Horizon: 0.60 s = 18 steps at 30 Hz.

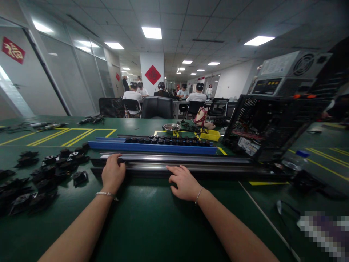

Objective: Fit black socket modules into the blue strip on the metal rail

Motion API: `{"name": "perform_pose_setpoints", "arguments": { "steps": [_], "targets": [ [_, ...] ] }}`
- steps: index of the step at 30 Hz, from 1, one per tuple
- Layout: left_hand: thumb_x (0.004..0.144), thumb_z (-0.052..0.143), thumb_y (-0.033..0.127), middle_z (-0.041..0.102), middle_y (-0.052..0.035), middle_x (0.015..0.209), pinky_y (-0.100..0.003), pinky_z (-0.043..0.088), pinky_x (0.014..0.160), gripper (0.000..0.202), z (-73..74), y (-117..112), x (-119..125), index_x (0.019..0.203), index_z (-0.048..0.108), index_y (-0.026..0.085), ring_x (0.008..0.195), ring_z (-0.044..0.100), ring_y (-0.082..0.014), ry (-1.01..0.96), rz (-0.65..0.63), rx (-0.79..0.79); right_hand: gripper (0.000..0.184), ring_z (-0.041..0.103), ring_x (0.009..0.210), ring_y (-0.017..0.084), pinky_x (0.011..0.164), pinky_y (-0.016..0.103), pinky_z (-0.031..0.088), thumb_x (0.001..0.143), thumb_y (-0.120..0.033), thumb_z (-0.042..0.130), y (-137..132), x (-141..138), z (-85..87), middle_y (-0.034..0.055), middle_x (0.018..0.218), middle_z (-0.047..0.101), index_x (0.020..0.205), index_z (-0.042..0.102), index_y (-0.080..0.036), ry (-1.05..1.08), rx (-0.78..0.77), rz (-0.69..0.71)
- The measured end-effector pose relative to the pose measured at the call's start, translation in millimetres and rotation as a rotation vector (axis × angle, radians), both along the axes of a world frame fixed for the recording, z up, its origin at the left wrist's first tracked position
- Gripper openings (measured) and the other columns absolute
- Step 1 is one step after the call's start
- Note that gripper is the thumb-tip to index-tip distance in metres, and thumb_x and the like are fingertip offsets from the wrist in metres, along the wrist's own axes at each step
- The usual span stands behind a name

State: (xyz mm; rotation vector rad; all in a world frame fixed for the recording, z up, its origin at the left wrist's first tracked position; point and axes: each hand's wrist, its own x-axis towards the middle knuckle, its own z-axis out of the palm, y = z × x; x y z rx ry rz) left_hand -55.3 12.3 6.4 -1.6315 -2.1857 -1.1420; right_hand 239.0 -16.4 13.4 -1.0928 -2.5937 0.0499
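Left hand [112, 174] and right hand [184, 182] on metal rail [191, 162], green table [141, 218]

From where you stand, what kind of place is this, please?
Probably an electronics assembly workshop in an open-plan office: a green bench with yellow marking lines, an open computer case with a power supply on top, and a pile of small black parts near the long metal rail.
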Motion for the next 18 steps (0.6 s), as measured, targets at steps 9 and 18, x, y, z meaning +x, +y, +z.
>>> {"name": "perform_pose_setpoints", "arguments": {
  "steps": [9, 18],
  "targets": [
    [0.076, 0.044, 0.02, 0.056, -0.0095, 0.115, -0.04, 0.046, 0.09, 0.035, 0.9, 1, -9, 0.11, 0.054, 0.02, 0.109, 0.053, -0.0251, -0.059, 0.043, 0.029, 0.011, 0.039, 0.126, 0.023, 0.107, 0.049, 0.021, 0.073, -0.026, 0.056, 0, 1, 0.6, 0.0044, 0.143, 0.039, 0.08, 0.064, -0.022, 0.0, -0.001, 0.009],
    [0.077, 0.04, 0.014, 0.058, -0.0111, 0.118, -0.043, 0.042, 0.093, 0.036, 2.7, 1, -15, 0.109, 0.056, 0.018, 0.115, 0.049, -0.0254, -0.006, 0.066, 0.029, 0.011, 0.039, 0.126, 0.023, 0.107, 0.05, 0.021, 0.073, -0.026, 0.057, 0, 1, 0.5, 0.0044, 0.143, 0.039, 0.081, 0.064, -0.022, 0.001, -0.004, 0.015]
  ]
}}
